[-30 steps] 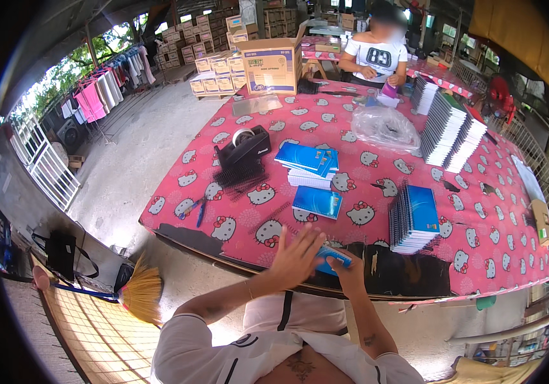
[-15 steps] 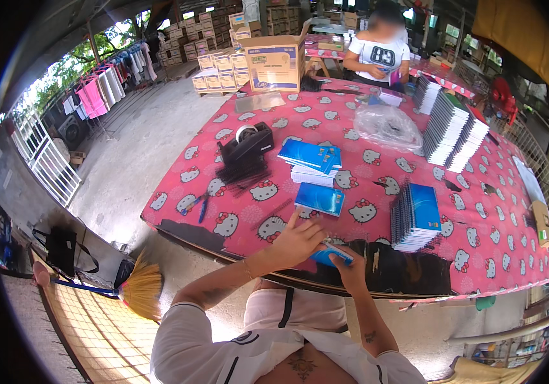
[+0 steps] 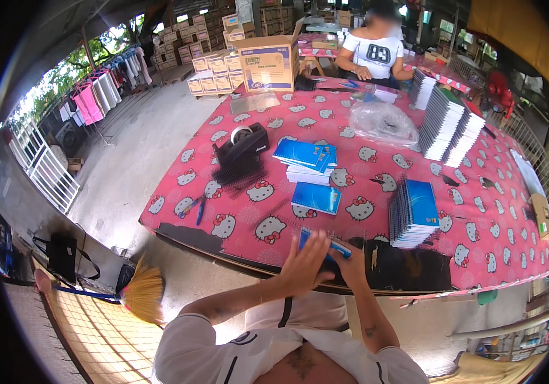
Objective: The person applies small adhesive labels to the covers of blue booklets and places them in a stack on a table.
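A small blue-covered notebook (image 3: 340,248) is at the table's near edge, between my hands. My right hand (image 3: 352,269) grips its right end, fingers wrapped round it. Stretched out across the notebook's left part, my left hand (image 3: 308,261) lies with its fingers extended and hides much of it. Just beyond them a single blue notebook (image 3: 316,198) rests flat, with a low stack of blue notebooks (image 3: 310,168) behind. To the right stands a stack of spiral-bound blue notebooks (image 3: 415,214). Loose black binding coils (image 3: 239,176) lie at the left.
A black tape dispenser (image 3: 242,146) and blue-handled pliers (image 3: 200,211) sit on the pink patterned tabletop (image 3: 345,224). Tall notebook stacks (image 3: 444,125), a clear plastic bag (image 3: 384,123) and a cardboard box (image 3: 268,64) stand farther back. Across the table is another person (image 3: 377,48).
My left hand has shifted from the notebook's far-left side to lie over it, fingers extended. My right hand keeps its grip. The person opposite has lowered and spread their hands.
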`<state>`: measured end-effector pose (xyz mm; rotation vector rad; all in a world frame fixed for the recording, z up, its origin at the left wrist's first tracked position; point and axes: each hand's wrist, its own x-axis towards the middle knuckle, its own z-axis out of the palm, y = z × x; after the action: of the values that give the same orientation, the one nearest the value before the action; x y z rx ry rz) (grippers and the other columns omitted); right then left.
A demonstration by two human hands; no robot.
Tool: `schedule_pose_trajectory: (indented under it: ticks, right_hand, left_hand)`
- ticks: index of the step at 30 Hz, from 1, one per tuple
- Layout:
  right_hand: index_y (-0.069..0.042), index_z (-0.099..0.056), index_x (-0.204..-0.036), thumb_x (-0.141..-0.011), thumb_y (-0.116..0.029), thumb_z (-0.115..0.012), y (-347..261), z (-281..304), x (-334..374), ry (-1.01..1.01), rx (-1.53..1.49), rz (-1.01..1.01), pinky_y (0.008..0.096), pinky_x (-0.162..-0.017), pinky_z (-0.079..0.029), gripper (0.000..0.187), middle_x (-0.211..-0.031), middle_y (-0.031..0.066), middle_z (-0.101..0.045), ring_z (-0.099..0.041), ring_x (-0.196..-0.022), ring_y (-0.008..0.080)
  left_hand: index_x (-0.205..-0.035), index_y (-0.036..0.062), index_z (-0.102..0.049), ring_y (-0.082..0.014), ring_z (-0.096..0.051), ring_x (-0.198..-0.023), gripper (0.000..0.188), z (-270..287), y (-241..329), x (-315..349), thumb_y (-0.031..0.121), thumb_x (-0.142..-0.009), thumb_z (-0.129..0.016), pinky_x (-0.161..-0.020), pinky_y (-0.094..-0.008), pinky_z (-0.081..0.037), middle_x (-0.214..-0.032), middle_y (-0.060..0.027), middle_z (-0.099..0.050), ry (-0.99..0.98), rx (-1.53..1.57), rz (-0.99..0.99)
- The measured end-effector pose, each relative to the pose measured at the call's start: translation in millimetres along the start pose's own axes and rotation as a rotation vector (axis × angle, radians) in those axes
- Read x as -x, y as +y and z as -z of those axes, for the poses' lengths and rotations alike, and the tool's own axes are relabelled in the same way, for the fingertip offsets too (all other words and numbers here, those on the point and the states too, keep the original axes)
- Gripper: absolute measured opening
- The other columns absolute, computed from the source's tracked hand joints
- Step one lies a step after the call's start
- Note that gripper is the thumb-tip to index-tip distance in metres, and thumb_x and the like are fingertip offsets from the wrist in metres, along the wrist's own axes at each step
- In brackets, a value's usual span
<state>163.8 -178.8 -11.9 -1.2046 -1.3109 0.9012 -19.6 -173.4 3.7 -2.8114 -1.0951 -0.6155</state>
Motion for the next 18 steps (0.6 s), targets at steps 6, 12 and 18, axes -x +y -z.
schedule_pose_trajectory:
  ticks: [6, 12, 18]
  right_hand:
    - [0.001, -0.068, -0.121, -0.091, -0.002, -0.066, 0, 0, 0, -0.078, -0.027, -0.048, 0.0286, -0.087, -0.052, 0.030, -0.106, 0.0106, -0.074, -0.065, -0.097, 0.0114]
    - [0.002, -0.068, -0.119, -0.092, -0.005, -0.067, 3, 0, -4, -0.150, -0.022, -0.031, 0.0296, -0.080, -0.053, 0.027, -0.099, 0.0089, -0.075, -0.066, -0.090, 0.0112]
    - [0.002, -0.071, -0.110, -0.089, -0.008, -0.071, 4, 0, 1, -0.095, 0.096, 0.080, 0.0293, -0.074, -0.052, 0.024, -0.092, 0.0087, -0.074, -0.066, -0.084, 0.0109]
  left_hand:
    - [-0.151, -0.0034, -0.033, -0.0373, -0.023, -0.150, 0.086, -4, -1, -4, 0.060, -0.095, -0.048, -0.112, -0.0687, -0.017, -0.160, -0.0211, -0.027, 0.053, 0.005, 0.033]
    - [-0.114, 0.0123, -0.068, -0.0211, -0.057, -0.123, 0.028, 19, -41, -42, 0.032, -0.095, -0.062, -0.114, -0.0701, -0.010, -0.119, -0.0015, -0.066, 0.089, 0.135, -0.131]
    - [-0.135, 0.0019, -0.053, -0.0353, -0.033, -0.145, 0.062, 23, -27, -38, 0.050, -0.096, -0.054, -0.113, -0.0705, -0.012, -0.150, -0.0185, -0.043, 0.065, -0.003, -0.132]
